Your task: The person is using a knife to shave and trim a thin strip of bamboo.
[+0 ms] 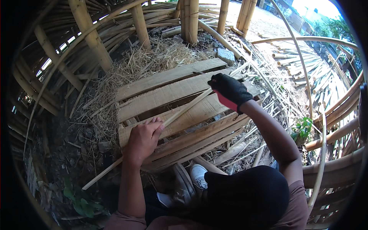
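A long, pale bamboo strip (188, 108) runs slantwise over a wooden pallet-like bench (165, 94) of spaced planks. My bare left hand (145, 138) is closed round the strip near the bench's left side, and the strip's lower end juts out past my wrist. On the right, my right hand (231, 92), in a black and red glove, forms a fist over the strip's upper part. From that fist a thin, dark blade-like tool (199, 72) points left; its handle is hidden in the glove. Whether the fist also grips the strip, I cannot tell.
Straw-like shavings (161, 57) heap up behind the bench, beside a grey block (225, 56). Upright bamboo posts (189, 23) and a slatted bamboo wall stand around me. Cut bamboo poles (303, 63) lie at the far right. My shoes (199, 175) are by the bench's near edge.
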`<state>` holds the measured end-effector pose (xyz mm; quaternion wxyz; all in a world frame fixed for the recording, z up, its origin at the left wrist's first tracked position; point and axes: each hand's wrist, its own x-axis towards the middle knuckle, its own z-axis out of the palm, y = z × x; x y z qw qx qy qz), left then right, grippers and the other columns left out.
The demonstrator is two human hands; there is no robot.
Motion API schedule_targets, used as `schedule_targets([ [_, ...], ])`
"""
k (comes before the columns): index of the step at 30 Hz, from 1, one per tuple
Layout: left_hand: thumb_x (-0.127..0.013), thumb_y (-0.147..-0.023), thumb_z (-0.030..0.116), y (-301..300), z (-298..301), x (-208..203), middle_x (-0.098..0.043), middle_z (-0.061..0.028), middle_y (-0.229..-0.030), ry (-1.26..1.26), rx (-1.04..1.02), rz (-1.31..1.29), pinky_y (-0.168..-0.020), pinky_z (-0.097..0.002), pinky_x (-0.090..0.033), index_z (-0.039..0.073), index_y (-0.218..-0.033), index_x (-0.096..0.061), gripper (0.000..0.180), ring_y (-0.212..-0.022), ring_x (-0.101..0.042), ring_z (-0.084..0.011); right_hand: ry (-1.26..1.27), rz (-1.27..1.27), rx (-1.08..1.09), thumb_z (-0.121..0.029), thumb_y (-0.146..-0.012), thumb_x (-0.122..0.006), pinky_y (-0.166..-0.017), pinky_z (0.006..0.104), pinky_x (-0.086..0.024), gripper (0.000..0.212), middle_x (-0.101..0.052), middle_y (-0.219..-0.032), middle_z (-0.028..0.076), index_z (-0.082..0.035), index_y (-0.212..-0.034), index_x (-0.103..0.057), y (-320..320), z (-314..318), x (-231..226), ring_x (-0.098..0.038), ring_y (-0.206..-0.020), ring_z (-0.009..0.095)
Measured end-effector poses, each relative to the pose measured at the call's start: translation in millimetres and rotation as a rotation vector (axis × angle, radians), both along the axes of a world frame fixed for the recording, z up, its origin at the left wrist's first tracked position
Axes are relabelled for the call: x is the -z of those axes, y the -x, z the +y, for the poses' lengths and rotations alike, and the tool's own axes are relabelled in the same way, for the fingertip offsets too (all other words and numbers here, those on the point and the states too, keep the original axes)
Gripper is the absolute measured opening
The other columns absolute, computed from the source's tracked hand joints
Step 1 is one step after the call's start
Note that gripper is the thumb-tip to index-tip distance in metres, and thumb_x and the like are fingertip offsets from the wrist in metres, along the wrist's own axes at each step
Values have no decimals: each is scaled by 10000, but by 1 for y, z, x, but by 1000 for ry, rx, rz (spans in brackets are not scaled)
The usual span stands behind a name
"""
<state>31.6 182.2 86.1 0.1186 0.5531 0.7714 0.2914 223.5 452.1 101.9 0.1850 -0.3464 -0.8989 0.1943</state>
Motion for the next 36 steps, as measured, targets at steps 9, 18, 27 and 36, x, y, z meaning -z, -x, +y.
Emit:
schedule_targets([
  [9,-588,-985,202,4,5,4,-670,-209,-1141,32,16,26,-855,-456,-518,2,-1087,-678,241,-1023,-632,-420,-267,-204,-287,-401,-1000,-519,-629,454,-540,325,-701,-793,128,-125,-971,-689,29,-99,15,-704,-728,342],
  [18,-584,-983,211,6,1,7,-665,-222,-1107,-14,31,36,-844,-473,-530,8,-1093,-674,248,-994,-628,-437,-585,-509,-76,-440,-1035,-429,-574,421,-551,420,-721,-800,92,-169,-985,-747,11,-10,30,-718,-711,298],
  [27,-572,-991,221,-1,1,4,-671,-235,-1036,10,-10,73,-845,-472,-543,-11,-1051,-685,264,-966,-642,-420,-158,-341,9,-451,-1022,-452,-738,468,-523,403,-705,-848,163,-125,-980,-685,16,-58,-14,-691,-821,369],
  [36,-579,-991,232,-3,2,2,-668,-212,-1083,-15,-18,30,-854,-469,-542,6,-1059,-685,259,-991,-641,-405,-348,-346,-424,-267,-990,-503,-630,425,-559,312,-681,-906,79,-288,-1254,-668,22,-107,8,-709,-772,299],
])
